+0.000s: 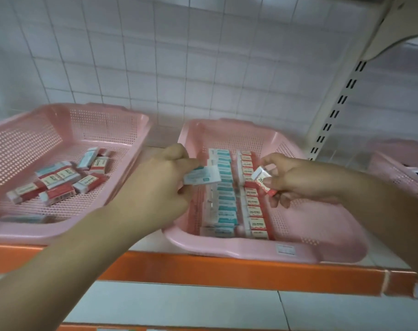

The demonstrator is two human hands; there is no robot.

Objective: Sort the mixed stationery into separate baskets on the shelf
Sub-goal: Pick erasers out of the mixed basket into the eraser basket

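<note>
Three pink baskets were noted on the shelf [227, 271], before a white tiled wall. The left basket [17, 235] and middle basket [227, 249] were set side by side, apart. The right basket [394, 168] was cut off at the frame edge.

The left hand [165, 177] was found clamped on a teal eraser [202, 177], which was pinched between thumb and fingers. The eraser was held above the left part of the middle basket, just beside the teal row [224, 187]. Its long axis was laid nearly left to right, with the broad face turned up.

The right hand [291, 180] was found clamped on a red eraser [263, 180], pinched between thumb and fingertips. This eraser was held above the middle basket, just right of the red row [253, 204]. Its long axis was tilted, with the white end pointed up and left and the red end down and right. "2B" could be read on its face.

Both rows were run front to back along the basket floor, side by side. The erasers within each row were set crosswise.

A loose pile [60, 180] of red and teal erasers was recorded in the left basket, lying at mixed angles. Contents of the right basket could not be made out.
</note>
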